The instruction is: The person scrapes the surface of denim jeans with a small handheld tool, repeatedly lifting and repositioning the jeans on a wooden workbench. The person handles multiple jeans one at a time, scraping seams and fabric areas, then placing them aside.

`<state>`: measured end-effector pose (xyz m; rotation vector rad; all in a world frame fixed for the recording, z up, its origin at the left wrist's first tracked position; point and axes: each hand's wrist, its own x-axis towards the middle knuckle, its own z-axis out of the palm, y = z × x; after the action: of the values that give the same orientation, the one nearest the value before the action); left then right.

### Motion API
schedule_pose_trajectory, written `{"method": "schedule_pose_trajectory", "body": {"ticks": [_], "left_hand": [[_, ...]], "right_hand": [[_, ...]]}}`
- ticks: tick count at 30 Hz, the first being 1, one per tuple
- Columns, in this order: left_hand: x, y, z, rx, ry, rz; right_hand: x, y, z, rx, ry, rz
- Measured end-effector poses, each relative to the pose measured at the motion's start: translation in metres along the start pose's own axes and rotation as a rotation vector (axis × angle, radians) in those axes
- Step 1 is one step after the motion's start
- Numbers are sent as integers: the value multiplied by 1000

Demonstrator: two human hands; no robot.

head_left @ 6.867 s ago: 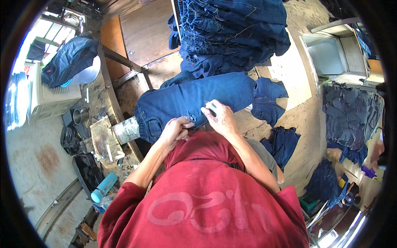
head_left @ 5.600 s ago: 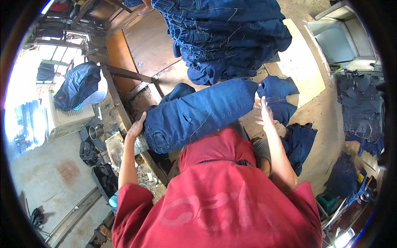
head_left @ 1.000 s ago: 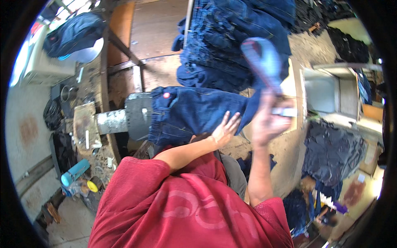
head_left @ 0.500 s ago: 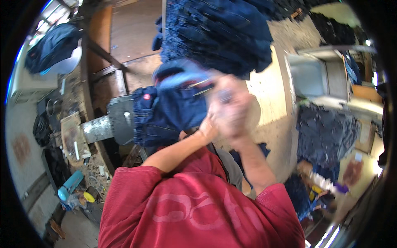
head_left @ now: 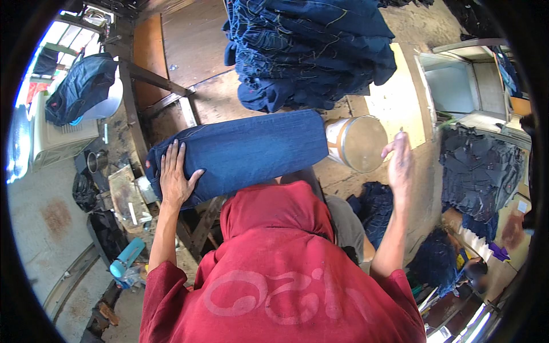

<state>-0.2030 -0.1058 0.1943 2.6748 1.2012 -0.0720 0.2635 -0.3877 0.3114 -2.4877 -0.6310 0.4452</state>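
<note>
A blue denim garment leg point(head_left: 257, 150) is stretched smooth and flat over a long form that lies sideways in front of me. The form itself is hidden under the cloth. My left hand point(head_left: 178, 174) rests flat on the left end of the denim, fingers spread, beside a small red patch point(head_left: 148, 164). My right hand point(head_left: 400, 168) is raised to the right of the denim, touching no cloth. It shows edge-on, its fingers stretched up and thumb apart, with nothing visible in it. Just left of it stands a pale round container point(head_left: 364, 143), near the right end of the denim.
A tall heap of dark blue denim point(head_left: 311, 54) stands ahead. Left are a wooden frame point(head_left: 157, 77), a garment point(head_left: 86, 88) over a white basin and a turquoise bottle point(head_left: 127, 257). Right are a grey garment pile point(head_left: 480, 171) and dark cloth point(head_left: 374, 211) on the floor.
The bunched denim now lies smooth along the form, covering its grey end. My hands have parted: the left moved left onto the cloth, the right moved off to the right. My view shifted too.
</note>
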Motion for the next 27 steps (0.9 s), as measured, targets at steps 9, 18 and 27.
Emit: {"method": "schedule_pose_trajectory", "body": {"ticks": [9, 18, 27], "left_hand": [[170, 163, 68, -294, -151, 274], [248, 141, 114, -351, -331, 444], [249, 142, 135, -433, 7, 502]], "right_hand": [[-102, -71, 168, 115, -152, -245], [-89, -85, 267, -39, 153, -481], [-44, -114, 293, -267, -27, -340]]}}
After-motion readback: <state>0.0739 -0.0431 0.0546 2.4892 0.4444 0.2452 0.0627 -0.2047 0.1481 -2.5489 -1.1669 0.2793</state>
